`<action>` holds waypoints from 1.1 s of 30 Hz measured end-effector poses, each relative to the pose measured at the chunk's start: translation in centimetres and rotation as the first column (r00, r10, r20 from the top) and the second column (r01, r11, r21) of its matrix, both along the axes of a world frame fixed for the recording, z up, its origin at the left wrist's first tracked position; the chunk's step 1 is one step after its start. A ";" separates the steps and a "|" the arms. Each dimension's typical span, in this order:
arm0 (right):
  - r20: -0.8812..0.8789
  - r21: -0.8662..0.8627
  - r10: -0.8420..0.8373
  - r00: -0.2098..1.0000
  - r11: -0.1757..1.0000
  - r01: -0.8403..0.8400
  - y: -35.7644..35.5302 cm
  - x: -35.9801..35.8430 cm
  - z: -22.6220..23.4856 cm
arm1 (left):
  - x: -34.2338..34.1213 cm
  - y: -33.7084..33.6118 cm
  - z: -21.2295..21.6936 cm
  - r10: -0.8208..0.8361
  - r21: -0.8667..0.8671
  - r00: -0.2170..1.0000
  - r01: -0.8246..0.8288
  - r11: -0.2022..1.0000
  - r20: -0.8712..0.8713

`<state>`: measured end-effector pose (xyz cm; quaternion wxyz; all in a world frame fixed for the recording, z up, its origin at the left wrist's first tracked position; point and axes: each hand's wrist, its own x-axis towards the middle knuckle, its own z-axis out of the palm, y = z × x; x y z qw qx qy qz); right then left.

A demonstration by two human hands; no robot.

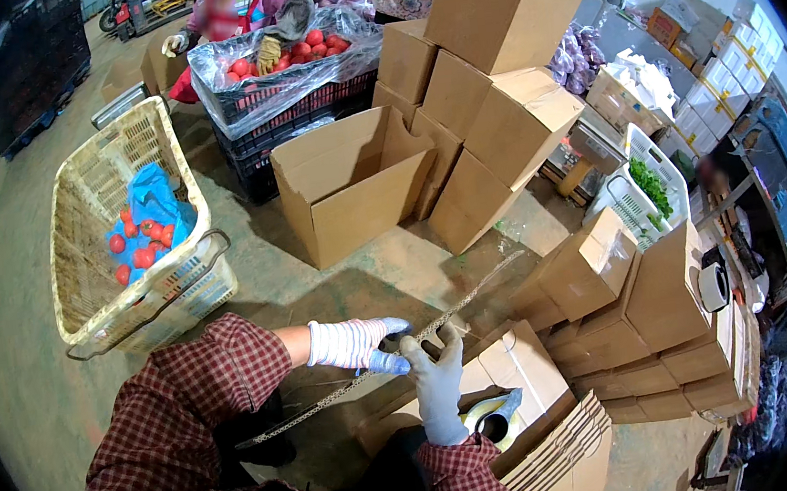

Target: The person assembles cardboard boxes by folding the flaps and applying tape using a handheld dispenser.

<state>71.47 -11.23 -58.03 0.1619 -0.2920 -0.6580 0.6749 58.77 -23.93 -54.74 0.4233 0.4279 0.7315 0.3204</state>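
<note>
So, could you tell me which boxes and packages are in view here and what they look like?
Open cardboard box: centre floor, brown, flaps up.
Stacked cardboard boxes: behind it, brown, closed.
Closed cartons: right, brown, stacked.
White cartons: far right shelves, yellow-strapped.
Flattened cardboard: beside the right hand.

You have bare floor (24, 380) open to your left and ahead up to the basket (128, 230) and the open box (349, 188), while stacked boxes (631, 316) and the flat cardboard pile (559, 449) wall off your right.
</note>
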 end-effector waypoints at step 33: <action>0.544 0.765 0.104 0.832 0.346 -0.544 14.3 1.8 4.4 | -13.0 -9.6 7.1 -0.006 -0.178 0.606 -0.225 0.958 -0.795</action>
